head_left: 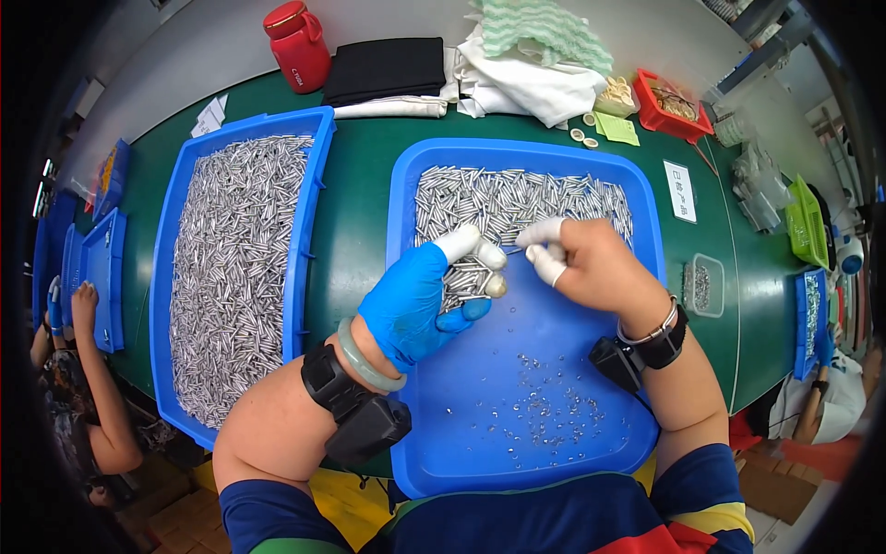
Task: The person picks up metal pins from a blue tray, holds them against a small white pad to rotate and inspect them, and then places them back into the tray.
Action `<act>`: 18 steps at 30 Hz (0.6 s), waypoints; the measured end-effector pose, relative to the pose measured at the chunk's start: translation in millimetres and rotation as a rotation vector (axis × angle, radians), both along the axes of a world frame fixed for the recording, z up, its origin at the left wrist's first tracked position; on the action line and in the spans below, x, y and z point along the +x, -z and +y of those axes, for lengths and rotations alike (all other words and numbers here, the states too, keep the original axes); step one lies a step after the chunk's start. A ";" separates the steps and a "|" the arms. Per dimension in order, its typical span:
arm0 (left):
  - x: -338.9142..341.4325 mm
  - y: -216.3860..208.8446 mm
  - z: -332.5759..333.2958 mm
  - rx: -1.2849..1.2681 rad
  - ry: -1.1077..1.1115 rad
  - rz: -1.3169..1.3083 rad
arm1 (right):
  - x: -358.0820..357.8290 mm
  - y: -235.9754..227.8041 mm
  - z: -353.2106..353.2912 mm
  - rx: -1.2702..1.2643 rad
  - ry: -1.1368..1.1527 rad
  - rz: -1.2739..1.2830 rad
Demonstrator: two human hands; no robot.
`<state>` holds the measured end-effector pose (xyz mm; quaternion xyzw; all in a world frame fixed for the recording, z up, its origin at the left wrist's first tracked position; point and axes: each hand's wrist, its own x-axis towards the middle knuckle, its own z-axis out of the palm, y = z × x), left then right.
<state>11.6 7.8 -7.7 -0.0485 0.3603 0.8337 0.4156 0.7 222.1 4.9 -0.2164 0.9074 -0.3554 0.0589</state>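
Observation:
My left hand (415,300), in a blue glove with white finger cots on some fingertips, is cupped around a handful of slim silver metal pins (466,282). Just right of it, my right hand (586,263) is bare apart from white finger cots. Its thumb and fingers are pinched close to the left fingertips, with what looks like a single thin pin at their tips. Both hands are above a blue tray (434,415). Many loose pins (535,198) lie along the tray's far side, and tiny shiny bits (554,406) are scattered over its near part.
A larger blue bin (317,185) full of pins stands at left. Behind are a red flask (297,51), a black folded cloth (383,69), white cloths (526,83) and a red basket (672,106). At right sits a small clear container (706,305). Co-workers' arms show at both sides.

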 end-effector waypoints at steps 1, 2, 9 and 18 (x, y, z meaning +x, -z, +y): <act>-1.1 -2.3 -0.8 0.000 0.003 0.000 | 0.6 1.9 -0.5 0.000 0.003 0.000; -1.8 -6.0 -1.5 0.003 -0.073 -0.035 | 1.8 4.4 -1.8 0.061 -0.063 0.073; -5.6 -12.7 -7.5 0.040 -0.250 -0.082 | 5.0 2.6 0.6 0.239 -0.249 0.216; -5.5 -9.6 -7.9 -0.031 -0.243 -0.082 | 13.8 -9.8 5.4 0.101 -0.327 -0.082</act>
